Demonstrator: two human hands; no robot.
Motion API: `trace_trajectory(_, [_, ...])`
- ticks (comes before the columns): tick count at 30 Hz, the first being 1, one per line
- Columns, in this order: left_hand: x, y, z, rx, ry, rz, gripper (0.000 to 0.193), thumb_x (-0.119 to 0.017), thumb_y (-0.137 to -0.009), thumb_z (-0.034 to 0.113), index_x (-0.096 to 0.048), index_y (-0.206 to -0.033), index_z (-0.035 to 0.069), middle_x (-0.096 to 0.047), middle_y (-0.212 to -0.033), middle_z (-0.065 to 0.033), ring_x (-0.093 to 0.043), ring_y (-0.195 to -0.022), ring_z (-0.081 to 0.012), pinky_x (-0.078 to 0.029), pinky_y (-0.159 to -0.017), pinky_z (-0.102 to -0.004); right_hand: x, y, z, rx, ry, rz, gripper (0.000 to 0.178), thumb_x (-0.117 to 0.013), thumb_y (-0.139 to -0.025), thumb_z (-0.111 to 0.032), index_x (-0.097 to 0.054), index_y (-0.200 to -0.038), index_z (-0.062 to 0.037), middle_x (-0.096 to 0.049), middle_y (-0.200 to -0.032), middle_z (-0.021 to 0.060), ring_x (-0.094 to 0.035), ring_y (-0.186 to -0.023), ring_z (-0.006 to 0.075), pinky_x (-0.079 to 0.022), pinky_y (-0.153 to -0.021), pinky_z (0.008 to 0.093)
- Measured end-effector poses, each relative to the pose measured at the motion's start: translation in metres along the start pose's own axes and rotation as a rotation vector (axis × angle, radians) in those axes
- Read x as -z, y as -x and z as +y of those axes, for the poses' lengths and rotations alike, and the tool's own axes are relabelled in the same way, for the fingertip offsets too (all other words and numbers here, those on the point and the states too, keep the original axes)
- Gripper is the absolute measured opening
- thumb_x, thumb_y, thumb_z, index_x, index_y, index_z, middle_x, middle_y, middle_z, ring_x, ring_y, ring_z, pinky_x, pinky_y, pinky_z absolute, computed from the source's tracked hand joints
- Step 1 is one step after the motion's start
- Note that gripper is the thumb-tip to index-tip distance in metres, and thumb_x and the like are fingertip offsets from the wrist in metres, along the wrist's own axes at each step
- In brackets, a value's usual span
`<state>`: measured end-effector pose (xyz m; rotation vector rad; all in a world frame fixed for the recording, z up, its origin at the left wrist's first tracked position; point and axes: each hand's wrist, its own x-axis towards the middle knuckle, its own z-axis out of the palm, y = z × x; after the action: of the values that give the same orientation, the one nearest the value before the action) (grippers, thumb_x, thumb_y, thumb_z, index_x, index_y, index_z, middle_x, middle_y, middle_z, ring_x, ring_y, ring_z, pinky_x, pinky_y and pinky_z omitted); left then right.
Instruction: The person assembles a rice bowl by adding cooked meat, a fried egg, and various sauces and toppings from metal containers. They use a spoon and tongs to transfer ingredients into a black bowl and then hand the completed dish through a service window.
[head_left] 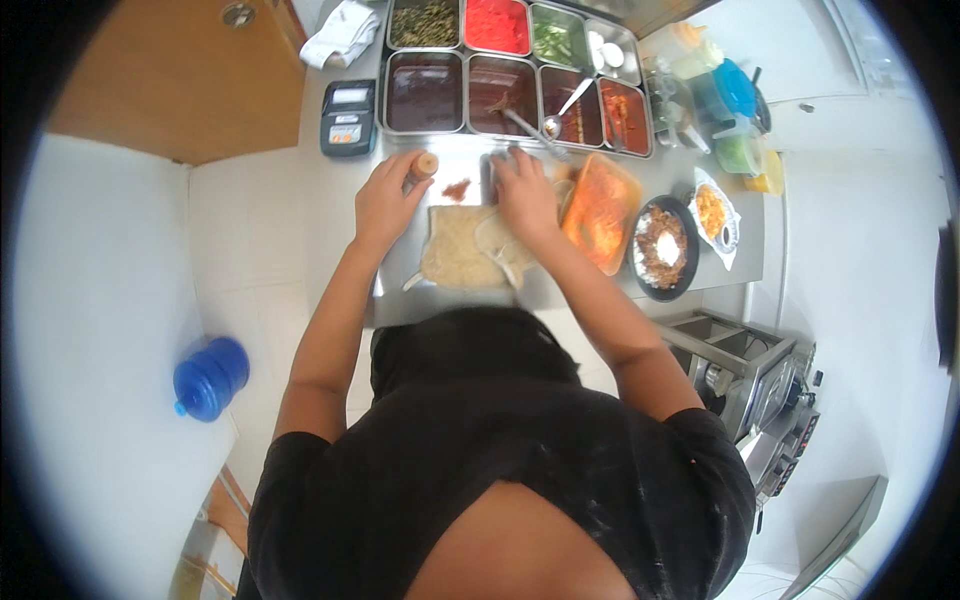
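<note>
My left hand (385, 205) is closed around a small tan cylinder with a round top (425, 166), upright at the counter's left part; its kind is unclear. My right hand (527, 200) lies palm down, fingers stretched forward, close to the front of the metal pans. A grey strip beside its fingers could be a shadow or a tool. Between the hands is a small patch of reddish-brown powder or sauce (456, 190). Just nearer to me, a beige cloth-like sheet (455, 250) covers the counter, with a pale, partly hidden, rounded shape at its right.
Metal pans (424, 93) of sauces and toppings line the back, with ladles in some. On the right are an orange-stained tray (600, 215), a black rice bowl (664, 250) and a foil tray (713, 212). A label printer (348, 118) stands left; a fryer (735, 345) is right.
</note>
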<state>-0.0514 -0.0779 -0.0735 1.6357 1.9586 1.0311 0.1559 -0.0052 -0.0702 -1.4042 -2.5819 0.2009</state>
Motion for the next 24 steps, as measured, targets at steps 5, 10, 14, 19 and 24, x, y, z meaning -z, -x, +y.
trace_trajectory(5, [-0.015,-0.008,0.002,0.041,0.034,0.03,0.039,-0.067,-0.081,0.026,-0.057,-0.117,0.014,-0.062,-0.111,-0.0029,-0.059,-0.103,-0.0234,-0.048,-0.083,-0.0339,0.016,-0.003,0.005,0.026,-0.096,-0.011,0.038,-0.049,-0.08,-0.003,-0.058,-0.116,-0.0104,-0.048,-0.126,0.0112,-0.047,-0.115,0.0304,-0.05,-0.088,0.0387])
trace_trajectory(10, [-0.01,-0.01,0.009,0.1,0.055,0.019,0.042,-0.067,-0.081,0.023,-0.055,-0.119,0.012,-0.06,-0.116,-0.0053,-0.057,-0.107,-0.0261,-0.047,-0.086,-0.0341,0.053,-0.006,0.01,0.21,-0.191,0.067,0.043,-0.051,-0.077,0.003,-0.057,-0.118,-0.0072,-0.051,-0.127,0.0138,-0.048,-0.116,0.0328,-0.045,-0.094,0.0413])
trace_trajectory(14, [0.003,0.018,0.013,0.049,0.014,0.203,0.039,-0.065,-0.081,0.018,-0.056,-0.118,0.009,-0.059,-0.114,-0.0096,-0.055,-0.108,-0.0302,-0.046,-0.087,-0.0371,0.085,-0.072,0.082,0.176,-0.197,0.308,0.039,-0.053,-0.077,0.007,-0.061,-0.113,-0.0064,-0.056,-0.119,0.0157,-0.051,-0.11,0.0345,-0.041,-0.096,0.0418])
trace_trajectory(19, [-0.013,0.065,0.031,-0.121,-0.022,-0.014,0.023,-0.063,-0.081,0.014,-0.063,-0.104,0.009,-0.061,-0.111,-0.0082,-0.054,-0.108,-0.028,-0.042,-0.092,-0.0388,0.092,-0.167,0.176,-0.019,0.093,0.214,0.04,-0.054,-0.077,0.0,-0.061,-0.115,-0.0101,-0.055,-0.123,0.0153,-0.05,-0.114,0.0369,-0.041,-0.097,0.0428])
trace_trajectory(24, [-0.05,0.073,0.044,-0.548,-0.102,-0.301,0.023,-0.063,-0.081,0.02,-0.063,-0.103,0.014,-0.059,-0.117,-0.0017,-0.049,-0.119,-0.0206,-0.031,-0.104,-0.0446,0.084,-0.153,0.139,0.117,0.062,0.414,0.033,-0.058,-0.081,-0.009,-0.063,-0.113,-0.0113,-0.057,-0.121,0.0128,-0.049,-0.116,0.0325,-0.043,-0.095,0.0409])
